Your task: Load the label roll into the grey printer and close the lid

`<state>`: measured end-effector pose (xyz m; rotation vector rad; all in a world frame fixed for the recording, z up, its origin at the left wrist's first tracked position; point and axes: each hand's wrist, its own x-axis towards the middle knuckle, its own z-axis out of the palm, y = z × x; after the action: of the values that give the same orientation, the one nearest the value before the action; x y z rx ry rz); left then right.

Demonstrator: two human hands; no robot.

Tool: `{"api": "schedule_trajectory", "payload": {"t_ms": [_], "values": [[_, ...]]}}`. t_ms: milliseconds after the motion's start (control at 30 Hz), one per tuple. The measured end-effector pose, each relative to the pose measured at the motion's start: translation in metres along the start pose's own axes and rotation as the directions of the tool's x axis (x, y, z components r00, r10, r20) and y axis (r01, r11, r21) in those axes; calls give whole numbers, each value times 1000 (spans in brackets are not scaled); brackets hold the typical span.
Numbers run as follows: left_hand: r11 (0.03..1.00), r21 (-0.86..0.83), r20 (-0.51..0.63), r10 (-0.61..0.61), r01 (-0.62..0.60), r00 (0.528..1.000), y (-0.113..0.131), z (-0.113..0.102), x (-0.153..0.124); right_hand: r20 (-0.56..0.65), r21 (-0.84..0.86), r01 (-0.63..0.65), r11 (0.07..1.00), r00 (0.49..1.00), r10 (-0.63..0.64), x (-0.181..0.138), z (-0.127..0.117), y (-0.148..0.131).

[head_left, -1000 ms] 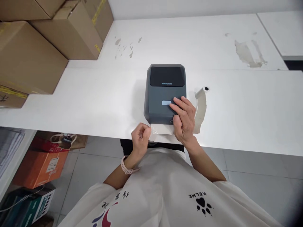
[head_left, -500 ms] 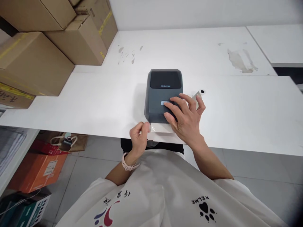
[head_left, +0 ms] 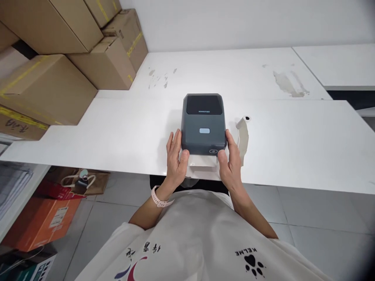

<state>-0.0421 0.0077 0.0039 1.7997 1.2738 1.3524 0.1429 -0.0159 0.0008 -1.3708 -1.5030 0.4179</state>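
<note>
A dark grey label printer (head_left: 204, 140) stands on the white table, a pale button in its top and a black window behind that. From its front edge a white label strip (head_left: 202, 160) sticks out. My left hand (head_left: 176, 160) lies along the printer's left side, fingers stretched and thumb at the front corner. Against the right side rests my right hand (head_left: 231, 166), its thumb at the other front corner. Between them, both hands hold the printer. Just right of it, a partly unrolled paper strip (head_left: 243, 142) curls on the table.
Cardboard boxes (head_left: 55, 88) are stacked at the back left of the white table (head_left: 287, 144). Its front edge runs close to my body. Below on the left are an orange box (head_left: 43, 222) and a paper bag (head_left: 98, 183) on the floor.
My right hand has left the printer's top and moved to its right side. My left hand has let go of the label strip's edge, opened out and moved up to the left side.
</note>
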Motion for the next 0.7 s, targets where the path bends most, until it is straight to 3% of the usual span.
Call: {"api": "schedule_trajectory", "payload": {"t_ms": [67, 133, 233, 300, 367, 500, 700], "values": [[997, -37, 11, 74, -73, 997, 5, 4, 5, 0, 36, -22, 999, 1000, 22, 3, -3, 0], [990, -124, -11, 62, -63, 998, 11, 10, 8, -17, 85, -41, 996, 999, 43, 4, -6, 2], [951, -290, -90, -140, 109, 986, 12, 18, 6, -40, 140, -61, 988, 997, 67, 2, -5, 5], [904, -358, -82, -279, 233, 957, 8, 20, 1, -36, 129, -67, 989, 997, 72, -1, -3, 6], [883, -362, -52, -337, 297, 940, 2, 20, -5, -44, 95, -55, 994, 997, 59, -3, 0, 6], [919, -291, -71, -298, 265, 952, -4, 20, -12, -83, 50, -24, 998, 996, 28, -5, 4, 7], [924, -310, -80, -260, 224, 962, -4, 24, -12, -44, 67, -40, 997, 998, 43, -7, 7, 10]]}}
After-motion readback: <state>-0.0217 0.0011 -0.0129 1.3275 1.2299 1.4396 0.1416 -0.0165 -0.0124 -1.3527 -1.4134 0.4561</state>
